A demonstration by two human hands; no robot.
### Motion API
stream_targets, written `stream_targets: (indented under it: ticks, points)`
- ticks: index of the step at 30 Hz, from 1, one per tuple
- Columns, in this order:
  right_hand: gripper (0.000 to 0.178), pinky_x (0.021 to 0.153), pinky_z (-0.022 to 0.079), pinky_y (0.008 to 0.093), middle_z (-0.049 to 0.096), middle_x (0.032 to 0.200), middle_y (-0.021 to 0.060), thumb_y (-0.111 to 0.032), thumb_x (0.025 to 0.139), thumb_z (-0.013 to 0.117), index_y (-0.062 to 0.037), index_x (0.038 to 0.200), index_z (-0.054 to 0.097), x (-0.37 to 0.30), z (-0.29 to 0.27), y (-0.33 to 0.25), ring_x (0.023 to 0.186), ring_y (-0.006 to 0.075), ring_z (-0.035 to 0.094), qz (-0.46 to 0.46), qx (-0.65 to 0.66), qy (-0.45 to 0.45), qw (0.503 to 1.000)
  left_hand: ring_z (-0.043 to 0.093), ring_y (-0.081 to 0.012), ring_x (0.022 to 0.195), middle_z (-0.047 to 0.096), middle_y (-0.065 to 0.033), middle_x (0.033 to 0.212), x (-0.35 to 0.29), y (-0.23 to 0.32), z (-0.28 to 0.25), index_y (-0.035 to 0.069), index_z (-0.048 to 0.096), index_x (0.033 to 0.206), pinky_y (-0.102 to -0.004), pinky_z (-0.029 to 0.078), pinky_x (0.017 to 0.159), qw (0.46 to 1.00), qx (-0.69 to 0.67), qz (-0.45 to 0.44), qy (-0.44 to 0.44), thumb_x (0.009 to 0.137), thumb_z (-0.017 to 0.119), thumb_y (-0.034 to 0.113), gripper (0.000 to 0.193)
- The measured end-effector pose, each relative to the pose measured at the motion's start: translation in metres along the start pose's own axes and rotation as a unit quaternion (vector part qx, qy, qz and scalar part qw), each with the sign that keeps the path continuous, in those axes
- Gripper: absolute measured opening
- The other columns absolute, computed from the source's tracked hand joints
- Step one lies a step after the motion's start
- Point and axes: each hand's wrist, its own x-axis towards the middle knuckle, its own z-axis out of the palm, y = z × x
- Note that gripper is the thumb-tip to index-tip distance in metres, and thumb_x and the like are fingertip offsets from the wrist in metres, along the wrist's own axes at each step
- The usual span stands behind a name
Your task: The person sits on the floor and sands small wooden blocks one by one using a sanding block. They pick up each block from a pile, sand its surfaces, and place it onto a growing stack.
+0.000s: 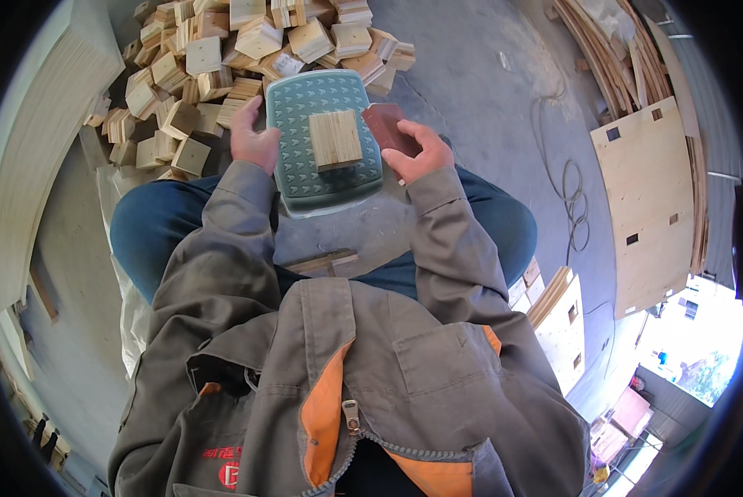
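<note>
Between my knees stands a green-grey plastic stool (292, 178) with a raised pattern on its top. A plywood block (336, 139) with layered edges lies near the middle of it, and neither hand touches the block. My left hand (255, 137) is at the stool's left edge, thumb apart from the fingers, with nothing seen in it. On the other side, my right hand (421, 151) grips a flat reddish-brown block (385, 124), which looks like a sanding block. That piece is tilted beside the stool's right edge; its underside is hidden.
A big heap of plywood blocks (204, 56) lies beyond the stool to the left. Stacked sheets (48, 124) rise at far left. On the right are a looped cable (572, 195), a plywood panel (646, 199) with cut holes and long wood strips (616, 66). A wood piece (321, 260) lies below the stool.
</note>
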Motion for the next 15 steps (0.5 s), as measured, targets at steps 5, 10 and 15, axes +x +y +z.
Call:
stream_targets:
  ticks: [5,10,15]
  points:
    - [0.058,0.107,0.051,0.0462,0.066,0.14,0.021,-0.026,0.078,0.087,-0.0063,0.13,0.071,-0.018,0.007,0.001,0.124,0.0384,0.065,-0.072,-0.052,0.071,0.994,0.041,-0.0376,0.152,0.041,-0.0266,0.161,-0.029,0.031,0.013,0.001,0.029,0.165,-0.0404,0.039,0.123,0.96,0.128,0.046,-0.243,0.064,0.088,0.01,0.117]
    - [0.059,0.11,0.048,0.0502,0.057,0.152,0.02,-0.026,0.077,0.087,-0.0141,0.133,0.072,-0.041,0.023,-0.016,0.128,0.042,0.059,-0.142,-0.112,0.09,0.979,0.041,-0.0412,0.151,0.043,-0.0276,0.16,-0.038,0.018,0.022,0.003,0.022,0.167,-0.041,0.038,0.124,0.951,0.16,0.077,-0.252,0.057,0.096,0.019,0.134]
    - [0.061,0.11,0.045,0.0506,0.051,0.159,0.0144,-0.026,0.077,0.087,-0.0207,0.136,0.072,-0.071,0.034,-0.024,0.129,0.0394,0.057,-0.164,-0.182,0.052,0.968,0.046,-0.0394,0.148,0.047,-0.0261,0.157,-0.038,0.005,0.035,0.003,0.027,0.165,-0.0416,0.04,0.123,0.96,0.143,0.087,-0.226,0.06,0.098,0.022,0.129]
